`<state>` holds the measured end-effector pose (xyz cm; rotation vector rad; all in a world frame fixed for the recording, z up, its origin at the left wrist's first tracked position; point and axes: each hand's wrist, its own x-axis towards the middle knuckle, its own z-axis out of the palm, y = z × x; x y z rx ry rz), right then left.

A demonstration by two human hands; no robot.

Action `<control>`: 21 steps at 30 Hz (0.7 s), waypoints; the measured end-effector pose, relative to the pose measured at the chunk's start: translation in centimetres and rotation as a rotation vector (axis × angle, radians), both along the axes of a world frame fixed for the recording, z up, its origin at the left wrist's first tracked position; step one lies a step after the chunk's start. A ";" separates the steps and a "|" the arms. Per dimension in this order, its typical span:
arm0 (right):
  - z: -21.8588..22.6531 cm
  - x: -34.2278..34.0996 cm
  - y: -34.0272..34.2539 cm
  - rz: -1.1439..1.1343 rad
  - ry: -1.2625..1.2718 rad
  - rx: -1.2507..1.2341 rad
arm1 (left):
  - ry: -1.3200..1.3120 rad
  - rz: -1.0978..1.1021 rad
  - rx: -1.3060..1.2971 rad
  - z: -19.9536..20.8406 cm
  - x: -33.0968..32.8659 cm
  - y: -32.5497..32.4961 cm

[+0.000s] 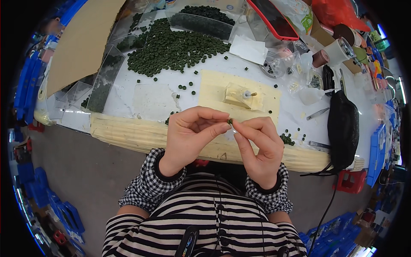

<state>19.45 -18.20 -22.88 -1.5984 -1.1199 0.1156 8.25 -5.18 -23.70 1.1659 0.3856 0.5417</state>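
My left hand (184, 136) pinches a small dark green bead (230, 121) between thumb and index finger, above the near edge of the table. From the other side comes my right hand (262, 147), its index fingertip against the bead and its thumb curled close below. Whether a fine thread or something else lies between the right fingers is too small to tell. Beyond the hands, a tape-wrapped block (239, 97) with a small upright metal tip stands on a cream sheet (209, 85). A large heap of similar green beads (171, 47) covers the back left of the table.
A padded cream strip (128, 135) runs along the table's front edge. Loose beads (287, 139) lie right of my hands. Further right are tweezers (317, 113) and a black mesh pouch (343, 128). A red-edged phone (274, 19), thread spools (321, 58) and cardboard (83, 43) stand behind.
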 end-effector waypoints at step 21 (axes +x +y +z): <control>-0.6 -0.5 -0.1 0.046 0.087 0.032 | -0.114 -0.003 0.125 -1.1 0.1 0.3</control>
